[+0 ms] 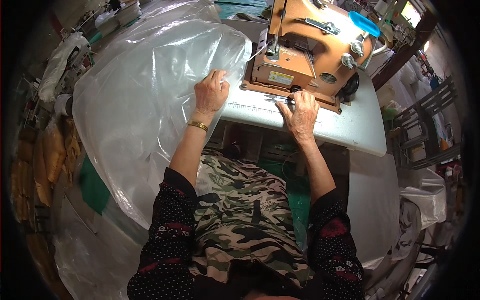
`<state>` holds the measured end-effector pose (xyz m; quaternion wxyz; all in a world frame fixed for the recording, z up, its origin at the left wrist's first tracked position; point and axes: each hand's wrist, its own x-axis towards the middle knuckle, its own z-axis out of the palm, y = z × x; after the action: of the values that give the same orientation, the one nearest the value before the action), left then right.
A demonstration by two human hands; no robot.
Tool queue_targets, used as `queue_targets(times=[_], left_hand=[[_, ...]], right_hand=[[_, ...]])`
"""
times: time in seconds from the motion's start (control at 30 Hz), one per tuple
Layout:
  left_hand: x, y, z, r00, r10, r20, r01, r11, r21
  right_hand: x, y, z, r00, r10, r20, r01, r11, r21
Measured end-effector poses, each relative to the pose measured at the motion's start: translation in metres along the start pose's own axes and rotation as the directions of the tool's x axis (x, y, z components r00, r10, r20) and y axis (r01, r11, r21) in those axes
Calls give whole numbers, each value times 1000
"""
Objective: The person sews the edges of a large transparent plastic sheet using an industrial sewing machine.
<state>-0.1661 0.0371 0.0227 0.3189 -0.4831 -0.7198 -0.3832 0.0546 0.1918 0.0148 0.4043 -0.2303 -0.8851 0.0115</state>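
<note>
A large clear plastic sheet spreads over the left of the table and hangs down toward my lap. The curled fingers of my left hand are closed on its edge, just left of an orange sewing machine. In front of the machine's base, my right hand is closed on small silver thread snips. Their blades point left over the white tabletop, and their handle is partly hidden under my fingers. The sheet's far edge reaches the machine's needle area; exactly how it lies there I cannot tell.
A ruler scale runs along the table's near edge. A blue oval dish sits on top of the machine. Grey plastic chairs stand at the right. Brown bundles hang at the far left, and more clear plastic lies below.
</note>
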Motion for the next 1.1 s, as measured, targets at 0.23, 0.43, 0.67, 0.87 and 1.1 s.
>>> queue_targets(times=[0.23,0.43,0.67,0.87,1.1], left_hand=[[-20,23,-23,991,-38,129,57,988,-146],[-31,48,-38,954,-145,261,205,954,-219],[-37,68,-41,842,-303,445,533,589,-607],[-39,96,-41,581,-295,759,771,-102,-629],[-40,106,-27,571,-278,772,799,-30,-601]], right_hand=[[-1,0,1,998,-59,-8,60,998,13],[-1,1,-2,997,-77,0,77,995,57],[2,1,-5,997,-73,6,72,990,125],[26,-23,-2,928,-281,-245,345,897,276],[43,-23,20,895,-385,-227,442,839,317]])
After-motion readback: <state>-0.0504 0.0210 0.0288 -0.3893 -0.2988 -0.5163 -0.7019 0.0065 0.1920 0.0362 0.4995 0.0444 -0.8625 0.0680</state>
